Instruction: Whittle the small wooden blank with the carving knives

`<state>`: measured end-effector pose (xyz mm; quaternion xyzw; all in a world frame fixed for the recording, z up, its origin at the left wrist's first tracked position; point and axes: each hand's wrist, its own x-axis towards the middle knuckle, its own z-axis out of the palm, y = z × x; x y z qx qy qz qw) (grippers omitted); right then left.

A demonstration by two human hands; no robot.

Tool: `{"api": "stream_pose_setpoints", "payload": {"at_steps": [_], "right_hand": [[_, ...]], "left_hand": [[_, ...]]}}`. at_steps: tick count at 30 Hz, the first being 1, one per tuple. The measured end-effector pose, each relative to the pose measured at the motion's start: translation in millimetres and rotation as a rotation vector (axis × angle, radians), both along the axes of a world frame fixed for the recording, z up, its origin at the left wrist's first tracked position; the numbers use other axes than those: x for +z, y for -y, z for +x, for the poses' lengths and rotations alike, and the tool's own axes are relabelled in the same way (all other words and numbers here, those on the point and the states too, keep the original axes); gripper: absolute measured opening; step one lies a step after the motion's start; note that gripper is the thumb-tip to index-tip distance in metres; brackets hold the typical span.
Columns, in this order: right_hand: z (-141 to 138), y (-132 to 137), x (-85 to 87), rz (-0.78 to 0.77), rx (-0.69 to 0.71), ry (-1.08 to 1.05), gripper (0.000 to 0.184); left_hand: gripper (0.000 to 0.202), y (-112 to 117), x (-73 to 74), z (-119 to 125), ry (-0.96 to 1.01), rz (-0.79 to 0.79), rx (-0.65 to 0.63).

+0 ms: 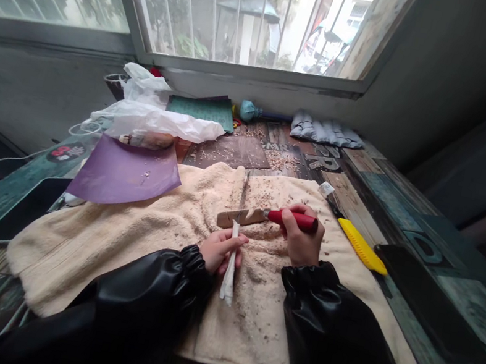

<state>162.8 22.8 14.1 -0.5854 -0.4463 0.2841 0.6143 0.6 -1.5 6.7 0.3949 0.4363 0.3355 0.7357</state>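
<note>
Gripping knife (275, 215) in right hand (305, 240); clutching white wrap (228, 280) in left hand (216, 249); holding both over debris-flecked towel (118, 248).

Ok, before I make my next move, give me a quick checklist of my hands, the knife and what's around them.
1. Right hand closed on the red-handled knife: ok.
2. Left hand gripping the white bundle: ok.
3. Left fingers well away from the blade: not ok, they look close to it.
4. Blade edge sharp: cannot tell.
5. Towel free of shavings: not ok, bits are scattered over it.
6. Yellow-handled tool out of both hands: ok.
</note>
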Motion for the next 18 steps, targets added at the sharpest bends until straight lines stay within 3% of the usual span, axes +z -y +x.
{"api": "stream_pose_setpoints", "payload": {"at_steps": [10,18], "right_hand": [[2.1,-1.6,4.4,-0.117,0.045,-0.022,0.021],[-1.1,0.6,4.6,-0.004,-0.058,-0.026,0.024]], "left_hand": [[0.035,0.1,-1.3,-0.9,0.002,-0.001,-0.01],[0.032,-0.1,-3.4,-0.5,0.014,0.006,-0.009]]}}
